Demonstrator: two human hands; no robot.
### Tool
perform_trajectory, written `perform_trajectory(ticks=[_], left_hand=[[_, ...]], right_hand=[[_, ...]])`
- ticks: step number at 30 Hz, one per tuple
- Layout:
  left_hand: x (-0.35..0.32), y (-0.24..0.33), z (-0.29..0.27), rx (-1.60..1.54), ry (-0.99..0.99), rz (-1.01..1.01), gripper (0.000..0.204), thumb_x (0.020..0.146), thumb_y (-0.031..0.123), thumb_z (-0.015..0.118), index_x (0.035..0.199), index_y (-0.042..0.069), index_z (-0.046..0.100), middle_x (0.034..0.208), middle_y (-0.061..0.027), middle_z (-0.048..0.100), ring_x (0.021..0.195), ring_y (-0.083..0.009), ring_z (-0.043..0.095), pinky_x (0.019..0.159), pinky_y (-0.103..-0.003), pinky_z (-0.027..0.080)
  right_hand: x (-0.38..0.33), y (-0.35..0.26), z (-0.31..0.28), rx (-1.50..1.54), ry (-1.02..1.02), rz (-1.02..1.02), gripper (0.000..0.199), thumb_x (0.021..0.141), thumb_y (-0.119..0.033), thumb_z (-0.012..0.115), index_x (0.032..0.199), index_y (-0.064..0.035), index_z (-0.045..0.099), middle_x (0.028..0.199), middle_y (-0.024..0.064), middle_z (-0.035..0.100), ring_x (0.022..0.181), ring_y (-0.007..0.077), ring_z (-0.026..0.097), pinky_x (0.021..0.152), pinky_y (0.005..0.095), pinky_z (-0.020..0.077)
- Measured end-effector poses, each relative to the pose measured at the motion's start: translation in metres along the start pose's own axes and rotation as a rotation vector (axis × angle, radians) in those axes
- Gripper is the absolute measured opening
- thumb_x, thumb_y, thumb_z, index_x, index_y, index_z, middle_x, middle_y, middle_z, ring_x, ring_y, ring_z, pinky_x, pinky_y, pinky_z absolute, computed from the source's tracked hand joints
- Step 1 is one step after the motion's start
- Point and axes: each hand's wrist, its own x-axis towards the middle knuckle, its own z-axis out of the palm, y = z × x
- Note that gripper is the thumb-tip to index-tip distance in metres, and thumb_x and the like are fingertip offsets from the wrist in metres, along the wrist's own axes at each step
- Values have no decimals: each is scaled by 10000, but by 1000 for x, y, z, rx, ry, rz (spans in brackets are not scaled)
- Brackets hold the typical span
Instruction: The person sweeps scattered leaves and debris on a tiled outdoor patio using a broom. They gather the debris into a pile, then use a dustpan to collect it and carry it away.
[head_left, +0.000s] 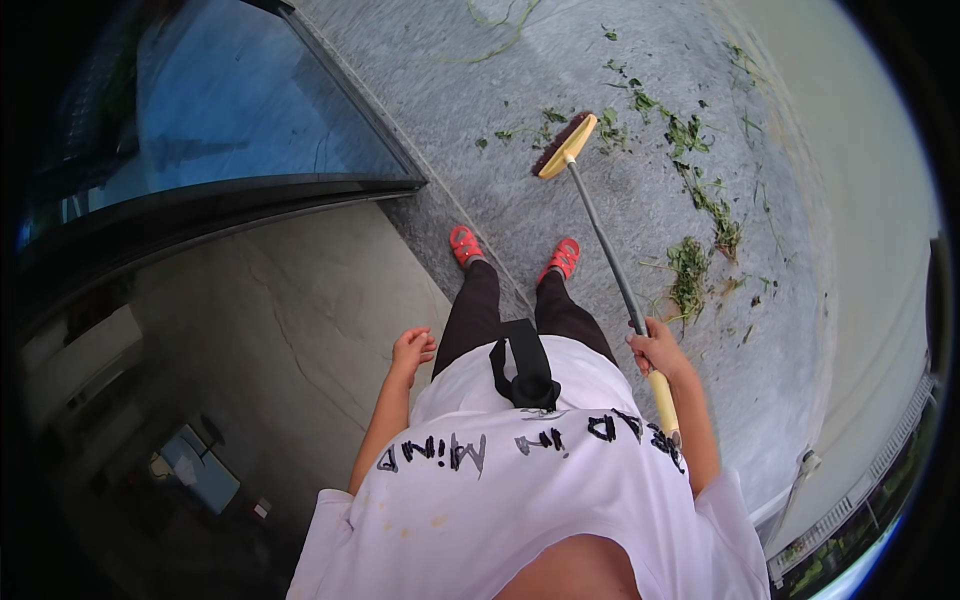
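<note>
My right hand (657,347) is wrapped round the grey handle of a broom (600,228), just above its yellow grip end. The yellow broom head with dark red bristles rests on the grey concrete ahead of my feet. Scraps of green leaves (555,117) lie beside the head, and a larger clump of cut greenery (689,277) lies to the right of the handle. My left hand (413,350) hangs by my left thigh, its fingers loosely curled, with no object visible in it.
A dark-framed glass door (270,100) stands at the left, its corner near my left foot. A pale wall (860,200) runs along the right. More leaf scraps (712,205) trail beside it. Smooth indoor floor (300,290) meets the rough concrete along a seam. A green strand (500,45) lies far ahead.
</note>
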Motion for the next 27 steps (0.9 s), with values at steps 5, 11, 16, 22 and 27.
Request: perform_trajectory(ticks=[5, 11, 16, 22, 27], left_hand=[[-7, 21, -42, -18, 0, 54, 243, 896, 168, 472, 1104, 55, 522, 938, -70, 591, 825, -159, 604, 664, -276, 511], [-3, 18, -113, -45, 88, -18, 235, 881, 170, 495, 1087, 63, 531, 914, -47, 598, 793, -138, 601, 651, -269, 503], [34, -12, -164, -38, 77, -129, 225, 887, 175, 487, 1077, 63, 526, 907, -42, 601, 766, -139, 606, 631, -277, 508], [70, 38, -177, -1, 6, -61, 215, 890, 173, 483, 1070, 66, 530, 898, -47, 598, 763, -133, 605, 606, -258, 514], [74, 115, -158, -19, -9, 41, 226, 885, 167, 491, 1080, 60, 528, 896, -51, 594, 760, -133, 603, 604, -245, 514]], right_hand=[[119, -80, 97, -266, -248, -120, 161, 748, -97, 614, 808, -7, 496, 500, 19, 469, 351, 102, 433, 319, 268, 343], [209, -120, 142, -247, -223, -37, 204, 730, -137, 662, 737, 9, 519, 593, 42, 530, 421, 97, 479, 377, 263, 386], [155, -85, 58, 138, 1, 116, 186, 775, -141, 634, 787, -45, 476, 576, 7, 478, 375, 79, 431, 313, 248, 347], [109, -50, 21, -225, 470, 244, 167, 742, -105, 618, 731, -32, 468, 531, 38, 481, 367, 125, 451, 338, 298, 379], [70, -56, 46, -181, 533, 96, 150, 732, -82, 598, 728, -6, 469, 522, 43, 477, 360, 131, 452, 346, 296, 381]])
